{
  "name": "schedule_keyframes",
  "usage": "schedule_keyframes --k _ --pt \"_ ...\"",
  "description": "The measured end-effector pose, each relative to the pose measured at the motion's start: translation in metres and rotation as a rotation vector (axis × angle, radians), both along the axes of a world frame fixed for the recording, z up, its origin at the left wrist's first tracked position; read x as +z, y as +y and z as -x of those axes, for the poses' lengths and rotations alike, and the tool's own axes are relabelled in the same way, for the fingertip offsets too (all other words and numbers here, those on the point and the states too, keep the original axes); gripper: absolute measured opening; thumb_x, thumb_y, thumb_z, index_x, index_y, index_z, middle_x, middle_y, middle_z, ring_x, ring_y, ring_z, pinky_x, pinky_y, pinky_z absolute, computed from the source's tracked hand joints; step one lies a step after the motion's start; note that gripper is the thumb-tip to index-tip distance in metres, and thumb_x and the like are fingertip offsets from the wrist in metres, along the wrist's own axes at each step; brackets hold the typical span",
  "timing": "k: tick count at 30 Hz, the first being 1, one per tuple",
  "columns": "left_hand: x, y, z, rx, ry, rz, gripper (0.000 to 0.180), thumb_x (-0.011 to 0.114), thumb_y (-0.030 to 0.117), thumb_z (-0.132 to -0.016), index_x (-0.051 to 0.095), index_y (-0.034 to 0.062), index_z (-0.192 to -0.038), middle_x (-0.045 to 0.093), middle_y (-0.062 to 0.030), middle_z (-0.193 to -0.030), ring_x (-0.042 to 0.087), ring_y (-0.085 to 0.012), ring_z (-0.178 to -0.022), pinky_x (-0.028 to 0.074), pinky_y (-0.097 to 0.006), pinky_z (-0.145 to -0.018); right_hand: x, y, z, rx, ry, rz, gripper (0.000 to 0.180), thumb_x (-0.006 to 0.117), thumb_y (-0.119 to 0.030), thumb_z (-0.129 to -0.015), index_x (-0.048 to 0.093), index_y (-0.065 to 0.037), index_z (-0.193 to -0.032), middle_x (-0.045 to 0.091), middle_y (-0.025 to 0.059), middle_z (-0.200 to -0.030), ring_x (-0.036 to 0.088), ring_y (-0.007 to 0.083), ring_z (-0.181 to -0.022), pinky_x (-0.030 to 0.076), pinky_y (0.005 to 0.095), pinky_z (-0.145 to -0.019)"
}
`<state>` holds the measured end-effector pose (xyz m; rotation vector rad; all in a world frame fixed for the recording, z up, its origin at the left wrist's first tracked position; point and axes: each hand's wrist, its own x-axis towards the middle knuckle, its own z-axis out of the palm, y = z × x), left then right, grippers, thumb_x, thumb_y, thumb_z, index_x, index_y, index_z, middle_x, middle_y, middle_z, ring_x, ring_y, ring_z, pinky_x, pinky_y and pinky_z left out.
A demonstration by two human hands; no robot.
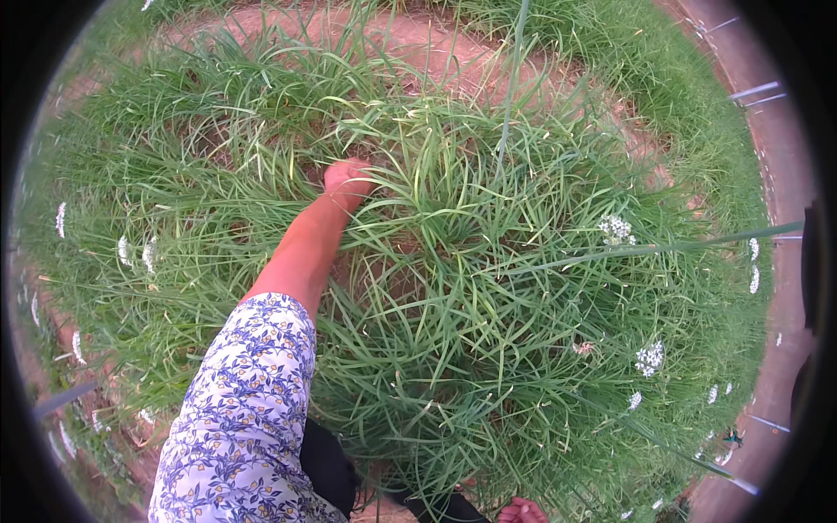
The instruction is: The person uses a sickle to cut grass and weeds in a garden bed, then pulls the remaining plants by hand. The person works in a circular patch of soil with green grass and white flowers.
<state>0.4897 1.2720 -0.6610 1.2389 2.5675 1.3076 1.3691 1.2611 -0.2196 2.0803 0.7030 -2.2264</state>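
Note:
My left arm, in a white sleeve with blue and yellow flowers, stretches forward into a bed of long, narrow-leaved garlic chives [445,218]. My left hand [349,178] is curled low among the leaves beside a patch of bare soil. Leaves cover its fingertips, so whatever they grip is hidden. At the bottom edge, my right hand [521,512] is only partly in view, close to the near leaves. Its fingers are bent inward, and I cannot make out anything in them.
White flower heads [649,358] stand among the leaves on both sides. Long green stalks [645,250] cross close in front of the view. Reddish soil [418,48] runs behind the clump, with more green growth beyond. A brown path [776,166] curves along the right. Dark trousers [327,466] show below.

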Motion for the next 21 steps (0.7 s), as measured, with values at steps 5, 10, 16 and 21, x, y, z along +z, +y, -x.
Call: schedule_keyframes --k 5,10,16,21 --pt "0.099 0.107 -0.147 -0.156 0.147 0.847 0.030 0.044 0.025 -0.096 0.071 0.0141 -0.099 0.074 -0.0048 -0.104 0.071 -0.0138 -0.093 0.057 -0.025 -0.078 0.049 -0.026 0.018 -0.166 -0.247 -0.033 0.040 0.063 -0.031 -0.103 0.060 -0.005 -0.133 0.072 0.0101 -0.106 0.069 0.0214 -0.090 0.057 0.0350 -0.078" --pt "0.154 0.047 -0.098 -0.351 0.111 0.664 0.024 0.058 0.033 -0.089 0.075 0.0162 -0.094 0.075 -0.0067 -0.092 0.072 -0.0239 -0.086 0.057 -0.037 -0.071 0.042 -0.007 0.032 -0.035 -0.250 -0.037 0.041 0.063 -0.034 -0.104 0.060 -0.005 -0.133 0.072 0.0100 -0.108 0.068 0.0213 -0.092 0.057 0.0355 -0.078" --pt "0.193 0.054 -0.215 -0.479 -0.032 0.583 0.022 0.065 0.023 -0.083 0.074 0.0135 -0.101 0.075 -0.0133 -0.097 0.073 -0.0342 -0.094 0.059 -0.048 -0.075 0.061 -0.013 0.059 -0.004 -0.273 -0.047 0.039 0.064 -0.033 -0.102 0.062 -0.005 -0.129 0.071 0.0087 -0.108 0.068 0.0199 -0.094 0.055 0.0341 -0.080" --pt "0.225 0.041 -0.180 -0.098 -0.114 0.767 0.028 0.066 0.019 -0.086 0.071 0.0041 -0.109 0.074 -0.0194 -0.109 0.071 -0.0362 -0.105 0.058 -0.047 -0.088 0.080 -0.017 0.089 -0.115 -0.168 -0.193 0.038 0.064 -0.034 -0.103 0.064 -0.003 -0.125 0.072 0.0057 -0.099 0.067 0.0171 -0.087 0.054 0.0300 -0.077"
